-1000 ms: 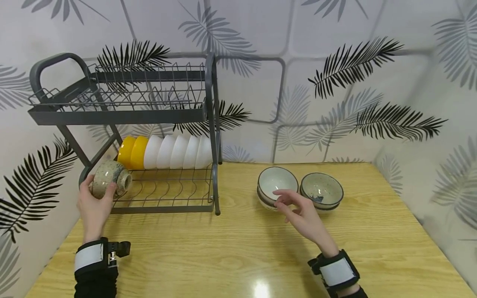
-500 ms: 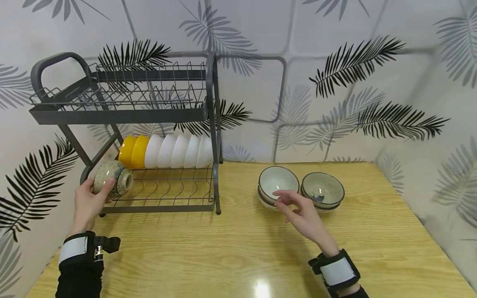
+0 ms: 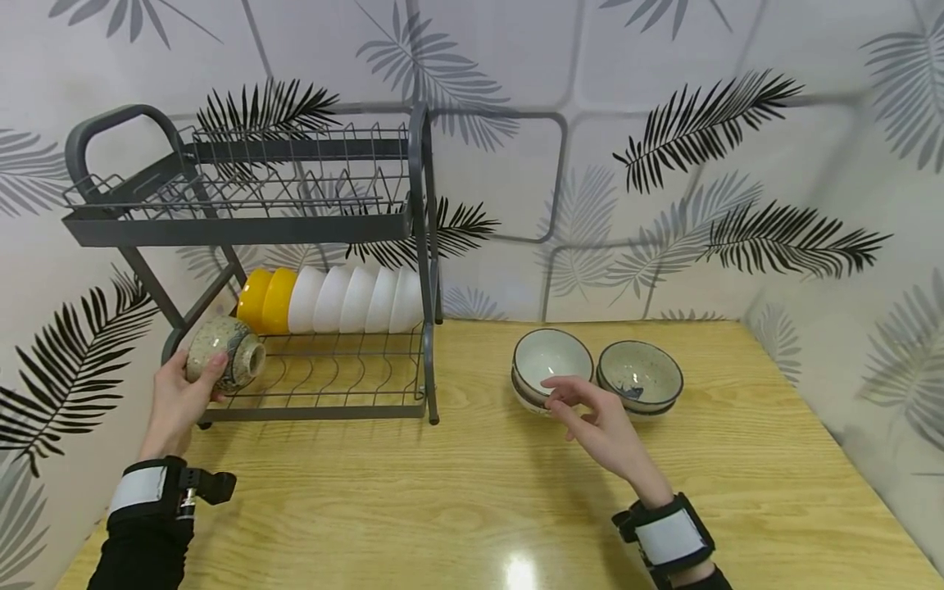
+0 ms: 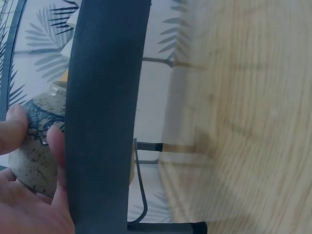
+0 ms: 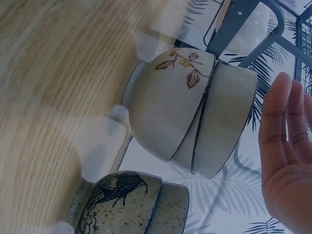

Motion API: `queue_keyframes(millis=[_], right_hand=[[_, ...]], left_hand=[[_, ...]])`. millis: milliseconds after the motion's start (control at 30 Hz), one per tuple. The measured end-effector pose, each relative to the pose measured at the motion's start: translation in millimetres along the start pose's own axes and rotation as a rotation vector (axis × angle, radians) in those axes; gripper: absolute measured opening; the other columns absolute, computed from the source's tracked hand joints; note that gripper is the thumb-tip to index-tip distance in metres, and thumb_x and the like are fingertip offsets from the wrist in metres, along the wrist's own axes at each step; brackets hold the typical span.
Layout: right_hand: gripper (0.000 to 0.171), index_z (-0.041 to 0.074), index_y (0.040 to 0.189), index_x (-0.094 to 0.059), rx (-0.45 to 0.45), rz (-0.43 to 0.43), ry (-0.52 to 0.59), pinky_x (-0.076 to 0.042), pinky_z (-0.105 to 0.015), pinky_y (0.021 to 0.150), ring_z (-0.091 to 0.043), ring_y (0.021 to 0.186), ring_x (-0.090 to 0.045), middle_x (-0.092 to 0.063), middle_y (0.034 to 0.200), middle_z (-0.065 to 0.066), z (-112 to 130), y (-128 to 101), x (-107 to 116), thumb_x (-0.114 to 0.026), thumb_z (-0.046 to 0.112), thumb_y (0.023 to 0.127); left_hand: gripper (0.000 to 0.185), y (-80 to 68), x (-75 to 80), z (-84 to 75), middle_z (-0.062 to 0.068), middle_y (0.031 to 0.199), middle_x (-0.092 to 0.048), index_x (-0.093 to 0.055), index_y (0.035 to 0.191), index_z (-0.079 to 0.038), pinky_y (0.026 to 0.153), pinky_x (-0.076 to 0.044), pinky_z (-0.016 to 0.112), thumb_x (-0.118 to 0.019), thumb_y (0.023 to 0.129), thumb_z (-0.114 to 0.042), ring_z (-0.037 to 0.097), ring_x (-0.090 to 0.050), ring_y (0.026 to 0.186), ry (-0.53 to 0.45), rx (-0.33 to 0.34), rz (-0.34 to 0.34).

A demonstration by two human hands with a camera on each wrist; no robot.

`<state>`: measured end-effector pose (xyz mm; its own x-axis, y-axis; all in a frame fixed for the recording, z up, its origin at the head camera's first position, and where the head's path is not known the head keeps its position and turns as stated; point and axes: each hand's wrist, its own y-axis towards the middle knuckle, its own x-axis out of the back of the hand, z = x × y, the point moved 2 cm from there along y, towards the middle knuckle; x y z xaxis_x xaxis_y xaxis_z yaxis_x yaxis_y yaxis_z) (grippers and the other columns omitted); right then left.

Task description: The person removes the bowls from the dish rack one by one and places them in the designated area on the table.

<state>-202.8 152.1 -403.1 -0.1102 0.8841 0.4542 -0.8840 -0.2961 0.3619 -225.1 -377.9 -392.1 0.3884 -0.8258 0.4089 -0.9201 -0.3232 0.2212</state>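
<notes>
My left hand (image 3: 184, 392) grips a speckled ceramic bowl (image 3: 221, 354), tipped on its side at the left front corner of the grey dish rack's (image 3: 317, 410) lower tier. In the left wrist view the same bowl (image 4: 39, 141) shows behind a dark rack bar (image 4: 105, 112), with my fingers (image 4: 14, 129) curled round it. My right hand (image 3: 590, 418) hovers open, fingers relaxed, just in front of a stack of two speckled bowls (image 3: 549, 365). In the right wrist view that stack (image 5: 190, 117) lies close to my straight fingers (image 5: 287, 126), not touching.
Two yellow bowls (image 3: 264, 300) and several white bowls (image 3: 354, 299) stand on edge at the back of the rack's lower tier. A second bowl stack (image 3: 638, 378) sits right of the first. The rack's upper tier (image 3: 236, 225) is bare wire. Patterned walls enclose the wooden table (image 3: 472, 500).
My left hand has shifted slightly left and farther onto the rack's corner with the bowl, the forearm swinging left. My right hand has stayed put.
</notes>
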Motion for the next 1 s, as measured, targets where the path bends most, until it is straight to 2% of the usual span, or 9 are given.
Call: queue_keyframes(millis=[200, 500, 733, 1000], right_hand=[[0.026, 0.0, 0.125, -0.064, -0.005, -0.003, -0.002, -0.059, -0.031, 0.057, -0.002, 0.083, -0.06, -0.068, 0.103, -0.02, -1.2, -0.6, 0.7, -0.059, 0.007, 0.101], [0.025, 0.001, 0.124, -0.064, -0.006, -0.013, -0.011, -0.059, -0.031, 0.057, -0.002, 0.082, -0.06, -0.069, 0.103, -0.019, -2.5, 0.4, 3.7, -0.059, 0.007, 0.1], [0.026, -0.004, 0.124, -0.063, 0.034, -0.026, -0.002, -0.058, -0.03, 0.055, 0.0, 0.078, -0.062, -0.068, 0.1, -0.022, -4.1, 3.8, 8.3, -0.059, 0.002, 0.099], [0.026, -0.006, 0.123, -0.062, 0.07, -0.044, -0.003, -0.056, -0.026, 0.054, 0.002, 0.069, -0.061, -0.068, 0.098, -0.023, -4.4, 7.2, 12.5, -0.058, -0.001, 0.099]], left_hand=[[0.027, -1.6, 1.2, 3.2, -0.024, 0.087, -0.059, -0.049, 0.12, -0.017, 0.055, -0.054, 0.017, -0.057, 0.102, -0.035, 0.001, -0.06, 0.062, -0.124, 0.019, -0.001], [0.025, -9.4, -0.3, 3.8, -0.019, 0.094, -0.064, -0.049, 0.121, -0.019, 0.056, -0.054, 0.015, -0.061, 0.1, -0.025, -0.001, -0.064, 0.072, -0.375, -0.004, 0.024], [0.015, -23.0, -5.9, -3.5, -0.016, 0.091, -0.066, -0.053, 0.112, -0.018, 0.056, -0.054, 0.015, -0.062, 0.1, -0.019, -0.001, -0.063, 0.07, -0.422, -0.051, 0.019], [0.017, -35.7, -14.9, -19.4, -0.015, 0.096, -0.067, -0.054, 0.116, -0.017, 0.057, -0.054, 0.015, -0.06, 0.101, -0.014, 0.0, -0.064, 0.071, -0.422, -0.118, 0.026]])
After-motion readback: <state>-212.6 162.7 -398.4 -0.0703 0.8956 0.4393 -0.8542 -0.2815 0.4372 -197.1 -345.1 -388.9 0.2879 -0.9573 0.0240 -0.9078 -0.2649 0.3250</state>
